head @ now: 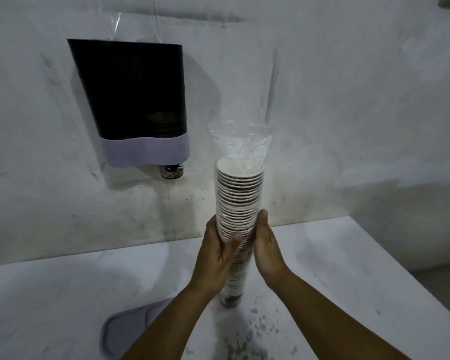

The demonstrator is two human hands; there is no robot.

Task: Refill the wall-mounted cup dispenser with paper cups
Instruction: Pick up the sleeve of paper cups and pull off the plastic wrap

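White, scuffed wall (322, 100) fills the background, and a white table (348, 255) speckled with dark spots runs along its foot.

Fingers of the left hand (218, 253) curl round the left side of a tall stack of paper cups (238, 201), with the thumb (233, 245) laid across the front of the stack. The right hand (266, 245) presses against the stack's right side, thumb pointing up along the cups; its fingers wrap behind and cannot be seen clearly. Both hands grip the stack in its lower half, and both bare forearms reach up from the bottom edge of the view.

The stack stands upright, its base (230, 301) on or just above the table; contact cannot be told. A clear plastic sleeve (240, 141) surrounds the cups and rises loose and open above the top cup, whose white inside faces the camera.

Up and to the left of the stack, well apart from it, the cup dispenser (135, 100) hangs on the wall: a dark tapered body with a pale band (146, 152) round its lower end. The bottom of one printed cup (172, 171) pokes out beneath the band. Strips of clear film (138, 22) rise above the dispenser's top edge.

A grey lid-like tray (125, 331) lies on the table near the left forearm.
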